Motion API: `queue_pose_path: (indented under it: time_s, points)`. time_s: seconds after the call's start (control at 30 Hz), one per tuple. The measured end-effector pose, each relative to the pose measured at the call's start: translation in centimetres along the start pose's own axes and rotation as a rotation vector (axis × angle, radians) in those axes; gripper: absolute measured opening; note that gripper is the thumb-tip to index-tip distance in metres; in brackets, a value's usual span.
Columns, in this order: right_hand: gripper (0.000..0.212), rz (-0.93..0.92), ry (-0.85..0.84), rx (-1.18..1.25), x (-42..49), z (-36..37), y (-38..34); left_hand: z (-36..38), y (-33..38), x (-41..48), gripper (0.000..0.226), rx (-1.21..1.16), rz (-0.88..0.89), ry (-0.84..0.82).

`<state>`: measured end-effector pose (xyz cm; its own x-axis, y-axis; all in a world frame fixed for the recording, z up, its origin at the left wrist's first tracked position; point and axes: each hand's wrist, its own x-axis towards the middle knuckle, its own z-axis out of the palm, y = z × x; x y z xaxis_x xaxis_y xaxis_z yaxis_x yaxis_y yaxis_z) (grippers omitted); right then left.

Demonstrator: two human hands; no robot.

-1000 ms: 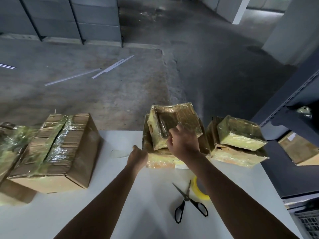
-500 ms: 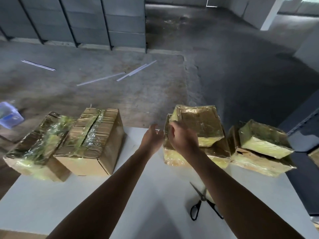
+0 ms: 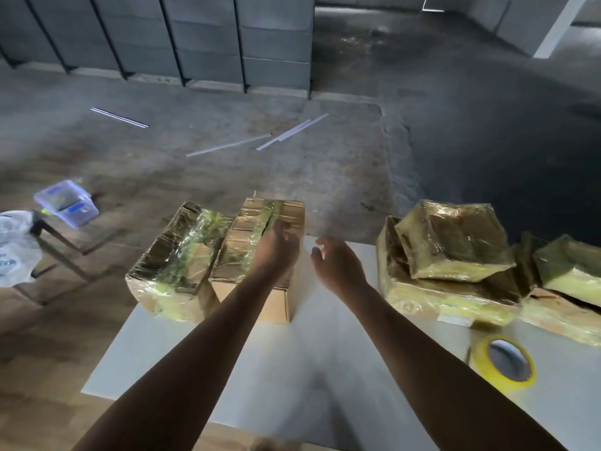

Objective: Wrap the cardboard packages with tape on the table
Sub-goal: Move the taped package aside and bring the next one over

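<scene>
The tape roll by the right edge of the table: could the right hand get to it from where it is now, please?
Probably yes. The tape roll lies flat on bare table beside the right forearm, with nothing on or against it, and the right hand is empty.

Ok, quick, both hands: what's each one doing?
Left hand: open, empty, over the partly taped box.
Right hand: open, empty, above the table.

On the table (image 3: 325, 369), two taped boxes (image 3: 214, 255) sit side by side at the far left, and stacked wrapped packages (image 3: 455, 255) lie far right. A tape roll (image 3: 481, 369) lies before those packages. Both hands (image 3: 276, 249) hang between the groups.
</scene>
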<state>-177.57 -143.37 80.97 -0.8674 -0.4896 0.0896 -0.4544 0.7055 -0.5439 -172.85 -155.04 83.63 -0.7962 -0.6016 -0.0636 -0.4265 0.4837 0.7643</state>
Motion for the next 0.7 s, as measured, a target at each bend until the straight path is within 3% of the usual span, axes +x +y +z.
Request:
queue_pose_path:
  time_s: [0.07, 0.17, 0.27, 0.43, 0.57, 0.7]
  points:
    - [0.052, 0.133, -0.181, -0.021, -0.1, 1.5, -1.6, -1.7, -2.1, 0.3, 0.034, 0.097, 0.026, 0.026]
    - [0.067, 0.335, -0.362, 0.154, -0.2, 3.5, -3.3, -3.5, -5.4, 0.6, 0.041, 0.266, -0.048, -0.015]
    - [0.067, 0.414, -0.347, 0.28, -0.7, 5.6, -3.9, -4.2, -7.7, 0.7, 0.052, 0.255, -0.165, -0.168]
    - [0.055, 0.497, -0.247, 0.335, -1.2, 5.6, -3.1, -4.2, -7.4, 0.0, 0.066, 0.42, -0.146, -0.277]
    - [0.042, 0.502, -0.171, 0.231, -1.2, 4.0, -1.2, -3.2, -5.6, -3.4, 0.058, 0.307, -0.053, -0.418]
    - [0.04, 0.511, -0.243, 0.105, -2.1, 1.7, 1.5, -1.7, -4.8, -6.7, 0.043, 0.116, 0.047, -0.576]
